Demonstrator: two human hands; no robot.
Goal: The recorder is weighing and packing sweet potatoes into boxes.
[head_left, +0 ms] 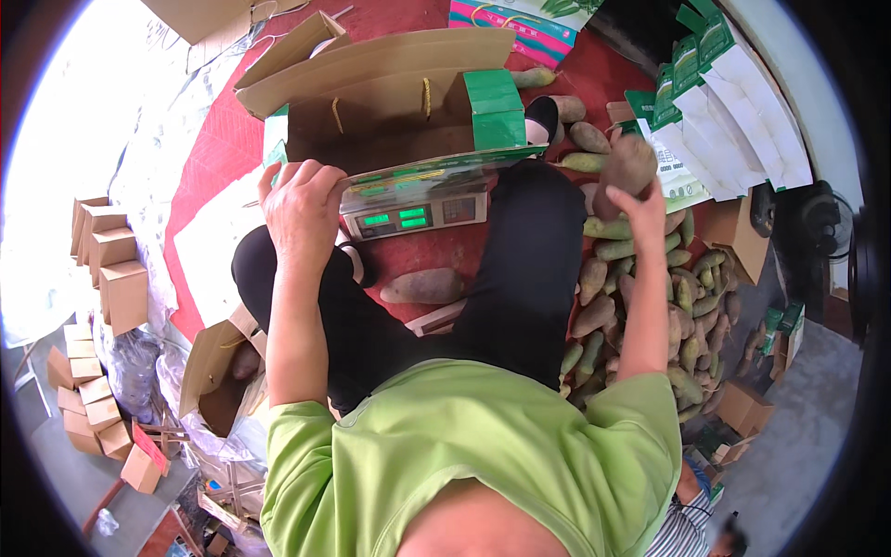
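Observation:
My left hand (pixel 303 212) is closed over the near left edge of an open cardboard box (pixel 371 85), its fingers curled on the rim. Two yellow rope handles show on the box's inner far wall, and the inside looks bare. The box rests on a digital scale (pixel 418 215) with a lit green display. To the right, my right hand (pixel 642 206) grips a large brown root vegetable (pixel 631 165), held up over a heap of brown and green root vegetables (pixel 691 320). A single brown root vegetable (pixel 422 286) lies on the red floor between my legs.
Folded green-and-white cartons (pixel 733 102) lean at the right, near a black fan (pixel 821 223). A smaller open box (pixel 215 371) with a root vegetable inside stands at the left. Empty brown boxes (pixel 121 288) are stacked farther left. Another person's striped sleeve (pixel 685 529) shows at lower right.

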